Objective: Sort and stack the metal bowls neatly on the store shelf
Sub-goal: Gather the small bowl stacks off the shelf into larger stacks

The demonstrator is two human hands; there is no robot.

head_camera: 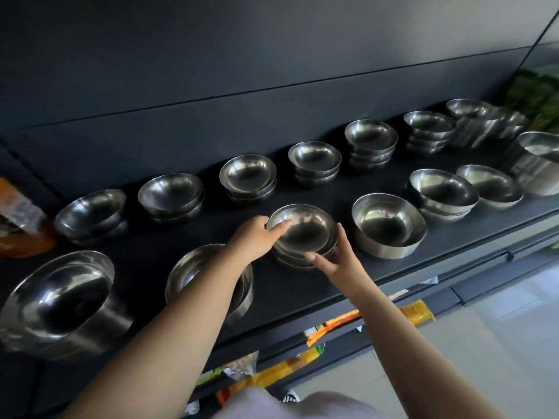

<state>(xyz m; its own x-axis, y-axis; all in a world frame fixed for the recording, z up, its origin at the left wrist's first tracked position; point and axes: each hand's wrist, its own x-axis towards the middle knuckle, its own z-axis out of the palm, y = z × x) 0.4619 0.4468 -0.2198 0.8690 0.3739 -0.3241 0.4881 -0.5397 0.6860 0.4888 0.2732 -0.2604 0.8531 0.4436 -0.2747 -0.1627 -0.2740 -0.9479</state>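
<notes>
Step in hand: squaring up a small stack of shallow bowls (302,234) in the front row of the dark shelf (302,288). Everything below is placed relative to that stack.

Left hand (257,237) is on the stack's left rim, thumb hooked over the edge into the top bowl, fingers curled round the outside, so it grips the top bowl. Right hand (335,261) is at the stack's near-right side, fingers spread and lightly curved against the wall, thumb toward the near rim. It cradles or steadies; I can't tell whether it truly clamps.

Top bowl looks roughly nested on the ones under it. Whether it is fully seated or being lifted, I can't tell.

Neighbours: a deep straight-walled bowl (390,225) just to the right, apart from the stack. A wider bowl stack (199,267) to the left, partly under the left forearm. A large bowl (57,300) further left. Behind the stack, a back row of small stacks (314,158) along the shelf wall.

My read: sorting is largely done, since most bowls already sit in like-sized stacks.

Next move likely calls for centring the top bowl so the rims line up, then letting go evenly without nudging the deep bowl alongside.
</notes>
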